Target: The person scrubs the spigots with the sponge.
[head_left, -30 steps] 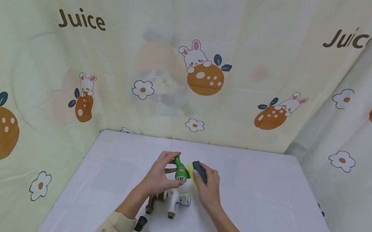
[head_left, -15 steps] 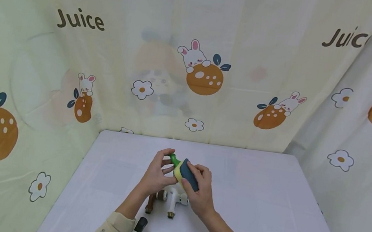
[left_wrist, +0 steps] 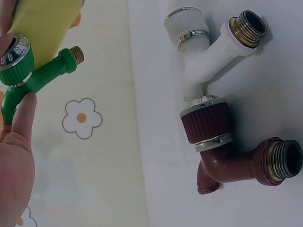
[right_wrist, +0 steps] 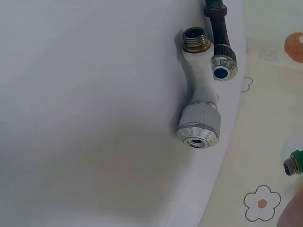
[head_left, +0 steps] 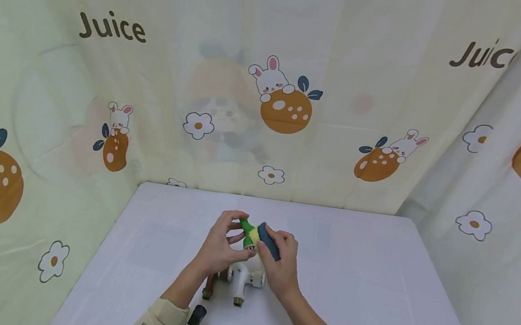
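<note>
A green faucet (left_wrist: 40, 78) with a brass threaded end is held up off the table by my left hand (head_left: 221, 243), fingers and thumb at its two ends. My right hand (head_left: 282, 265) grips a sponge (head_left: 269, 241), dark blue on one side and yellow on the other. The sponge's yellow side (left_wrist: 47, 28) lies against the green faucet. In the right wrist view only the green faucet's threaded tip (right_wrist: 291, 165) shows at the right edge. Below the hands, a white faucet (head_left: 241, 285) and a dark red-brown faucet (left_wrist: 227, 163) lie side by side on the table.
The white-covered table (head_left: 348, 286) reaches back to a patterned curtain (head_left: 331, 156), with more curtain along both sides. Black wrist straps (head_left: 197, 315) show at the cuffs of the beige sleeves (head_left: 163, 321).
My right hand has brought the sponge leftward onto the green faucet, covered its front, then shifted slightly right, so more green shows. The left hand has moved and tilted the faucet slightly.
</note>
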